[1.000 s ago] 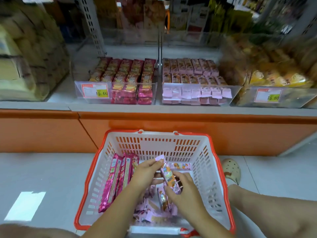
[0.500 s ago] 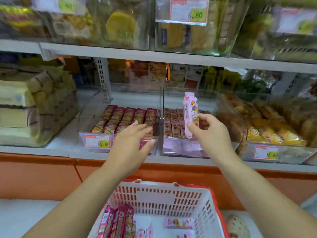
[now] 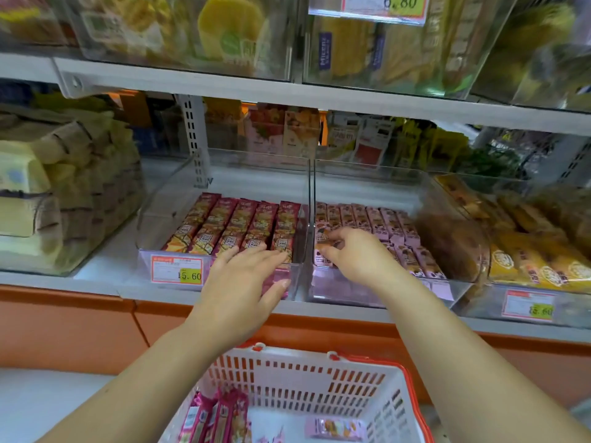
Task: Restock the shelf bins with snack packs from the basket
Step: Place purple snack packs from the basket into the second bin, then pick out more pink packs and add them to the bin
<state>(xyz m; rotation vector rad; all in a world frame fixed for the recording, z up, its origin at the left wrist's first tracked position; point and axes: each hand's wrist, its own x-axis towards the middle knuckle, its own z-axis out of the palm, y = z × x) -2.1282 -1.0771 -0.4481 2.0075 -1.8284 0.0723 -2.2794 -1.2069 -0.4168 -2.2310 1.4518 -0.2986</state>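
Note:
A white basket with a red rim (image 3: 307, 375) stands below the shelf. It holds long dark pink packs (image 3: 217, 417) at its left and a pale pink pack (image 3: 335, 428) on its floor. The left clear bin (image 3: 166, 215) holds rows of dark red packs (image 3: 243, 222). The right clear bin (image 3: 367, 294) holds pale pink packs (image 3: 383, 222). My right hand (image 3: 358, 254) reaches into the right bin's front left corner, its fingers curled on a pale pink snack pack (image 3: 321, 239) lying there. My left hand (image 3: 243, 289) hovers flat and open over the left bin's front edge.
A price tag (image 3: 177, 270) is fixed to the left bin's front. Bins of yellow and brown packs (image 3: 527, 251) stand to the right, stacked beige packs (image 3: 64, 187) to the left. An upper shelf (image 3: 287, 94) with more bins hangs close above. The orange shelf base (image 3: 80, 330) is below.
Both hands rose from the basket to the shelf. My right hand carried a pale pink pack up, then lowered it into the right bin's front left corner. My left hand moved slightly forward.

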